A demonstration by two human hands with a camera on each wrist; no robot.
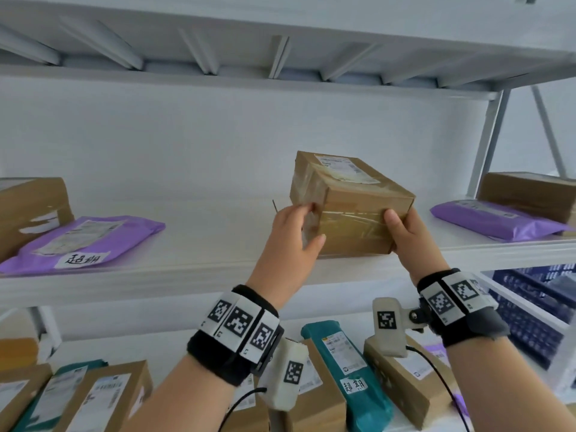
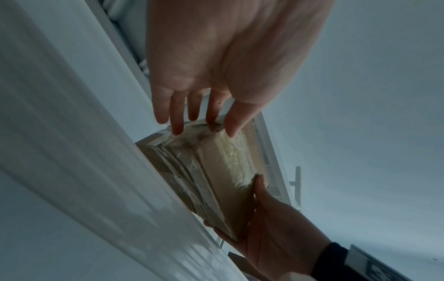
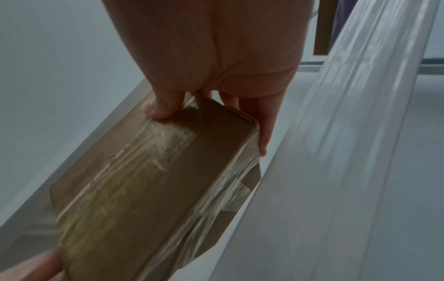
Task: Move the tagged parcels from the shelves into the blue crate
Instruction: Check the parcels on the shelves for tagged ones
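the brown cardboard box wrapped in clear tape (image 1: 349, 207) sits tilted at the front edge of the white metal shelf (image 1: 199, 244), its near end raised off the board. the right hand (image 1: 408, 235) grasps the box's right end, thumb on the front face and fingers along the far side, as the right wrist view shows. the left hand (image 1: 296, 235) lies against the left end with fingers nearly straight, pressing rather than clamping; in the left wrist view its fingertips (image 2: 177, 129) only touch the taped corner.

the risk, as i judge it, is the slick tape. with one hand flat and the other holding a corner, the box could twist or slide out as it leaves the shelf and drop onto the teal parcel with a handwritten tag (image 1: 346, 369) on the shelf below. no handwritten tag shows on this box, so it may not belong in the blue plastic crate (image 1: 530, 310), which stands low to the right.
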